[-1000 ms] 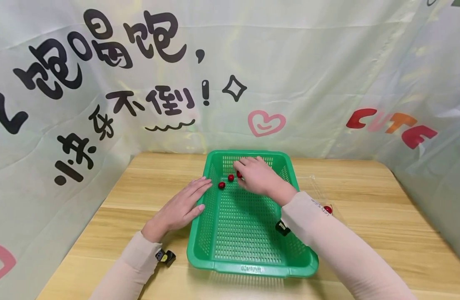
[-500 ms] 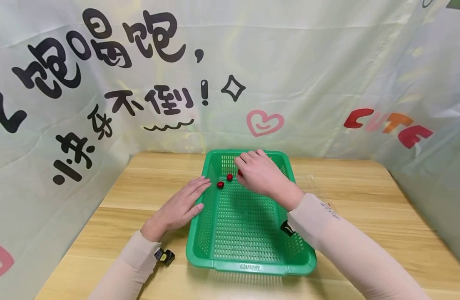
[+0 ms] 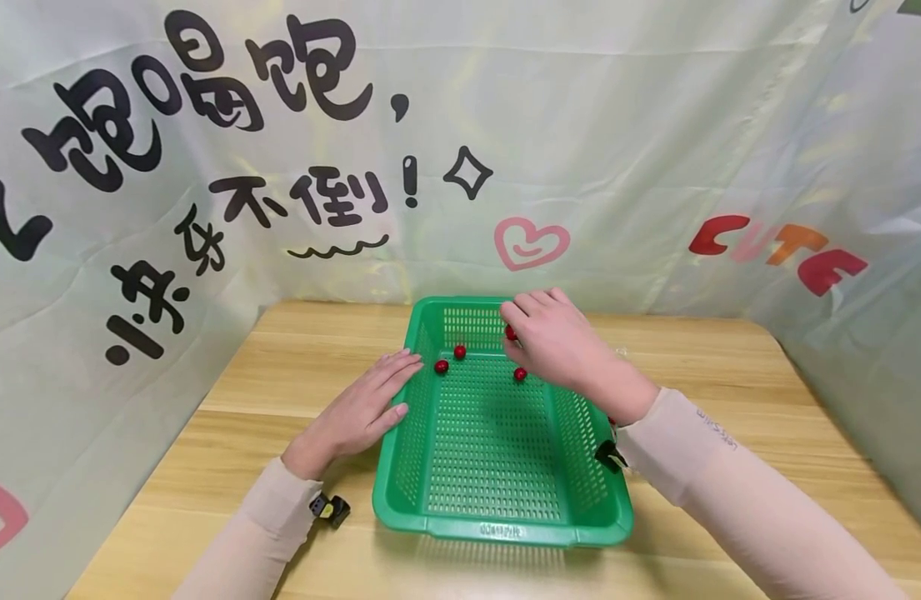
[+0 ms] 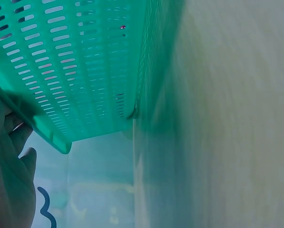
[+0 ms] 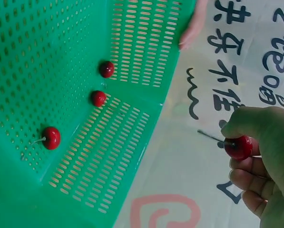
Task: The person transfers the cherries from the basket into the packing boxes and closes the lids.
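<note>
A red cherry with a thin stem [image 5: 239, 148] is pinched between the thumb and fingers of my right hand [image 3: 558, 337], over the back right part of a green plastic basket [image 3: 501, 532]. Inside the basket lie three more cherries: one by the left wall [image 3: 441, 367], a second cherry [image 3: 460, 352] in the back left corner, and a third cherry [image 3: 520, 375] below my right hand. My left hand [image 3: 362, 404] rests along the basket's left rim with its fingers extended. In the left wrist view its fingertips lie at the rim, seen from below.
Beyond the basket's right wall, a bit of red [image 3: 612, 422] shows beside my right wrist. The edge of something clear [image 3: 621, 353] peeks out behind that forearm. A printed fabric sheet [image 3: 618, 167] hangs behind the wooden table [image 3: 768, 400].
My right hand has moved right and slightly up, carrying the cherry toward the back right of the basket. A third cherry on the basket floor has come into view. My left hand stays put.
</note>
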`<state>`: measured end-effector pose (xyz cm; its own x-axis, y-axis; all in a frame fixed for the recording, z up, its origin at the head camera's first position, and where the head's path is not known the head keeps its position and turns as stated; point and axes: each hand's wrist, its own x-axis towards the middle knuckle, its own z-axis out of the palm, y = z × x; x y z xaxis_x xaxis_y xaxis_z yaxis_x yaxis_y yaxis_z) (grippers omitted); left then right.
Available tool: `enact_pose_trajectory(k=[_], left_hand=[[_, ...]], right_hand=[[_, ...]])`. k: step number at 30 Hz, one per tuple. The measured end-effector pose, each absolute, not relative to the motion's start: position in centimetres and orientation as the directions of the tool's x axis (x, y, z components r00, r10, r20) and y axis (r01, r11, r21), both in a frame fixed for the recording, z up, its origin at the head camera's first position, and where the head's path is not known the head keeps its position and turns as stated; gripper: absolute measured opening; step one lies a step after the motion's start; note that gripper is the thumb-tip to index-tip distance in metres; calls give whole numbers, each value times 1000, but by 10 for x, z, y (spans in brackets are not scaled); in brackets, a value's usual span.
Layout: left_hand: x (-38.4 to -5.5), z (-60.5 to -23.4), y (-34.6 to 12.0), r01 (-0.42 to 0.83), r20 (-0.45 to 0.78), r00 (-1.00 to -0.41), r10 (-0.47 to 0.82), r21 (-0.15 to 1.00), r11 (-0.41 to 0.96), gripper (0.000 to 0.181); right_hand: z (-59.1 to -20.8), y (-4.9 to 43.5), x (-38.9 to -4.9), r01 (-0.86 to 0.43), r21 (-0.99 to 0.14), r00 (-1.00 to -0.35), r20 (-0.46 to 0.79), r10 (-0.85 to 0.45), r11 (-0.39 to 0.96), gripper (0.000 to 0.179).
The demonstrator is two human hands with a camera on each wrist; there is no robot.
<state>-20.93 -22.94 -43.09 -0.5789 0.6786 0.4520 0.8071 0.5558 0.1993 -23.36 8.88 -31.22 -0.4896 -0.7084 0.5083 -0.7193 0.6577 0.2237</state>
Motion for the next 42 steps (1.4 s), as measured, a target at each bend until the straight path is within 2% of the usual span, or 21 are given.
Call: enact_pose_trajectory(k=[11,15,31,42], left_hand=[[-210,-432,-229,808,450,-579,680,200,555,57],[-211,-431,-228,809,450,-577,681,198,554,57],[-210,-431,-228,809,454,-577,679,202,553,57],[-210,-431,-229,807,450,-580,679,204,554,57]], right_hand=[[-303,121,-229,-715,207,-454,589,-669,668,20],[-306,134,-229,-711,189,-460,604,-651,677,21],[-331,184,-218,-658,35,-617,547,-565,752,22],[-353,214,-203,-624,-54,-695,494,-522,780,20]])
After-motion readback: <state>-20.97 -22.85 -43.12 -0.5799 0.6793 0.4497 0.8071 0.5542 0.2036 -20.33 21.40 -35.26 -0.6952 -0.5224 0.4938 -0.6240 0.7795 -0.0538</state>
